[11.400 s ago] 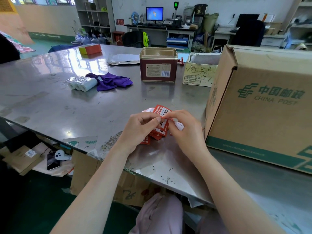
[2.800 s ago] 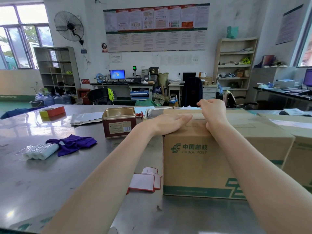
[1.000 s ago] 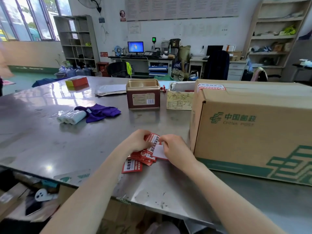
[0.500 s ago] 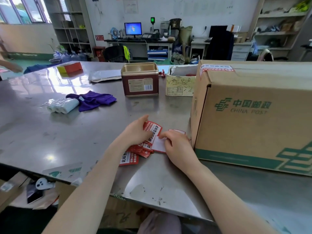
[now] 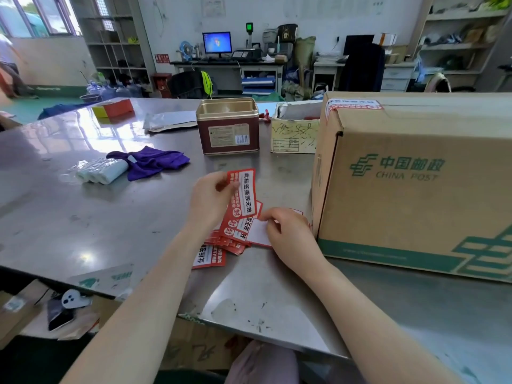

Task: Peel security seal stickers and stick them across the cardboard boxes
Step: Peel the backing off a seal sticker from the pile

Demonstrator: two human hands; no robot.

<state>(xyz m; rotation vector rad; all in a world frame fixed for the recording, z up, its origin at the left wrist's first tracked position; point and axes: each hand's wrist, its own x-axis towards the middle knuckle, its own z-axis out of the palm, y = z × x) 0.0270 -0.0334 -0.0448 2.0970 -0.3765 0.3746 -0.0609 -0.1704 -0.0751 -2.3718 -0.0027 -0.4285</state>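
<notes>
A large China Post cardboard box [image 5: 415, 189] stands on the right of the steel table [image 5: 83, 217]. One red and white seal sticker [image 5: 353, 104] lies across its top left corner. My left hand [image 5: 210, 200] holds up a red seal sticker [image 5: 246, 195] by its upper edge. Beneath it, a pile of red seal stickers [image 5: 221, 245] is spread on the table. My right hand [image 5: 288, 234] rests on the pile, fingers pinching a white backing sheet [image 5: 257, 234] just left of the box.
A maroon tin [image 5: 227, 128] and a small open carton [image 5: 295, 128] stand behind the stickers. A purple cloth [image 5: 149, 160] and wrapped white rolls [image 5: 101, 170] lie to the left. An orange box [image 5: 113, 108] sits far back. The table's front edge runs diagonally below my arms.
A sticker went onto the box's top corner while both hands pressed there. Both hands then came back to the pile, and my left hand has lifted one sticker higher.
</notes>
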